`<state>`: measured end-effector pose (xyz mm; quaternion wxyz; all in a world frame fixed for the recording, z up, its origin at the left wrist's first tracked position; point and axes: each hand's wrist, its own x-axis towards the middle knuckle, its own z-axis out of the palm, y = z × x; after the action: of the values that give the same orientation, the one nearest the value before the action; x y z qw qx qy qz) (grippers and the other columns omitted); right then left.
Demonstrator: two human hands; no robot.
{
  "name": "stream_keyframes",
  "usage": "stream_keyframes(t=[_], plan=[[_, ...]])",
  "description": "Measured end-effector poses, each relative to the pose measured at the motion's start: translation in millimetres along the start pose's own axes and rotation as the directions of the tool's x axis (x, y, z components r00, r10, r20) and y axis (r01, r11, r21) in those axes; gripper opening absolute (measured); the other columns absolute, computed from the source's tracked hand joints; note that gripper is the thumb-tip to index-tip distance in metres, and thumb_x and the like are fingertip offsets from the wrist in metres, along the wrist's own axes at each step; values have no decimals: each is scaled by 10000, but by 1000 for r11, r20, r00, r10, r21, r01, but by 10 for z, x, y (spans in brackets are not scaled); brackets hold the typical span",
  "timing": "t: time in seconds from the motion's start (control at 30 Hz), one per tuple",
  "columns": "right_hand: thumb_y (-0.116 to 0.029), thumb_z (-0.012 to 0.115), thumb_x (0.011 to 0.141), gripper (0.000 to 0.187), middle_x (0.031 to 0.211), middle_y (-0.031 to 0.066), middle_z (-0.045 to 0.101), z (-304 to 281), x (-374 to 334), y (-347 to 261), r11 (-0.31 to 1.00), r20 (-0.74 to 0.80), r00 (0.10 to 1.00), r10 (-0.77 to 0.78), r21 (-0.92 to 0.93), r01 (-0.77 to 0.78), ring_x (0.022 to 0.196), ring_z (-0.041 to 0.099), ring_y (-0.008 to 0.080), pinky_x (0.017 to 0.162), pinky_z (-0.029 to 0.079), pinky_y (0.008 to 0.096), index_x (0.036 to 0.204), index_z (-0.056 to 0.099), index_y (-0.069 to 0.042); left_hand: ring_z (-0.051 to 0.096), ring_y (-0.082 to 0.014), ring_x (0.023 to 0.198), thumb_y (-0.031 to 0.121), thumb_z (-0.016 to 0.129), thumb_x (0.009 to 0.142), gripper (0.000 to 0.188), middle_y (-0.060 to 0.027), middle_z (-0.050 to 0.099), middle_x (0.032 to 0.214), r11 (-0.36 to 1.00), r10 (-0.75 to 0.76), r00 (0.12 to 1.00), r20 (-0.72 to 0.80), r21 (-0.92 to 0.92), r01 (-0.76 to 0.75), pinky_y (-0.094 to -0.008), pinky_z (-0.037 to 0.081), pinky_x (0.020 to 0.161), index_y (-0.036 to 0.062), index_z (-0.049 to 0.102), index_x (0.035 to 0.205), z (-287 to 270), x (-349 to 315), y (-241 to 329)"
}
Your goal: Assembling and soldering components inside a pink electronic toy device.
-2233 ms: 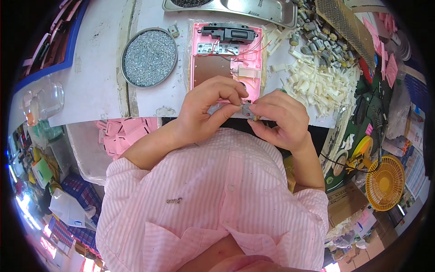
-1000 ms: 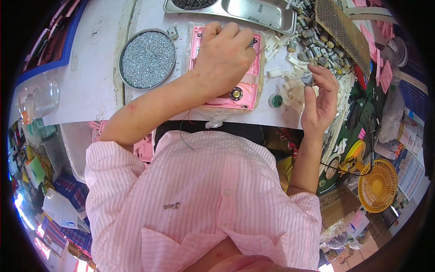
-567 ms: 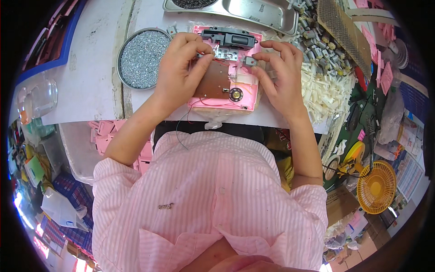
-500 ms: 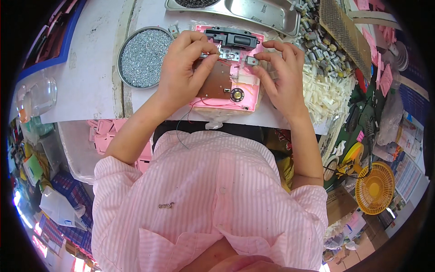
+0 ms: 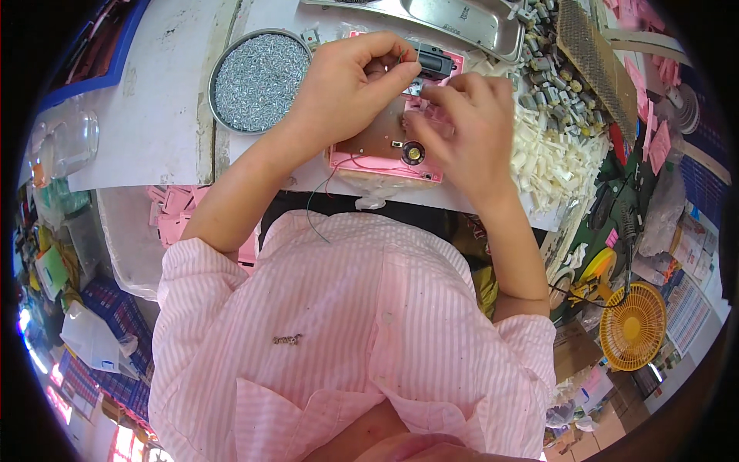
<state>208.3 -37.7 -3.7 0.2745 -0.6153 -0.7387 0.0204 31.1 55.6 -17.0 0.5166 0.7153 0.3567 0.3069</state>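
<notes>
On the table before me lies a pink plastic housing with a brown board, a round black part with a brassy centre and a black plastic block at its far side. My left hand is over the housing, thumb and fingers pinched on thin red and green wires. Close on its right, my right hand hangs over the housing's right side, fingers bent and smeared by motion. Whatever it may hold is hidden. A bit of shiny metal shows between the hands.
A round tray of small silver screws stands at left. At right lie heaps of small metal motors and white plastic pieces. A metal tray is at the far side. Loose wires hang over the near edge.
My left hand has moved right and away from me, over the housing's middle. My right hand has moved slightly nearer; the small motor at its fingertips no longer shows.
</notes>
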Motion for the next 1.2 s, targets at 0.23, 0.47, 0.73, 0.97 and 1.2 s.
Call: stream_keyframes(t=[0.23,0.47,0.73,0.97,1.2], plan=[[-240,771,757,143,811,4,599,255,57,84,998,-58,998,-7,55,10,884,531,261,783,373,420,841,723,-135,579,-76,841,76,695,907,200,0,651,934,997,36,990,133,-76,-26,-244,478,746,22,665,1097,-169,-47,8],[-171,776,746,100,783,2,639,201,-2,137,970,-113,991,73,238,-44,804,547,234,769,388,374,819,736,-116,611,-261,875,101,758,772,241,-65,611,933,758,465,876,128,454,-469,-379,476,782,67,711,1006,26,-34,-170],[-161,764,749,96,764,-5,644,157,-47,166,987,-128,988,83,146,-65,795,560,218,777,380,369,823,725,-113,622,-220,826,107,803,760,149,-34,646,893,750,578,815,-34,414,-515,-352,446,768,89,733,891,-81,-188,-263],[-178,771,738,107,771,-10,628,190,32,46,998,-47,998,-44,41,46,839,566,230,809,381,408,829,731,-139,627,-195,797,116,805,767,144,-25,646,866,824,484,865,-129,399,-402,-328,423,748,90,731,887,-77,-287,-297],[-175,786,755,137,805,-16,641,219,91,11,997,-6,997,-77,-21,77,856,560,228,837,370,391,869,720,-136,625,-206,841,116,775,775,187,-29,643,915,794,513,856,-72,420,-440,-339,416,787,95,717,951,-73,-250,-290]])
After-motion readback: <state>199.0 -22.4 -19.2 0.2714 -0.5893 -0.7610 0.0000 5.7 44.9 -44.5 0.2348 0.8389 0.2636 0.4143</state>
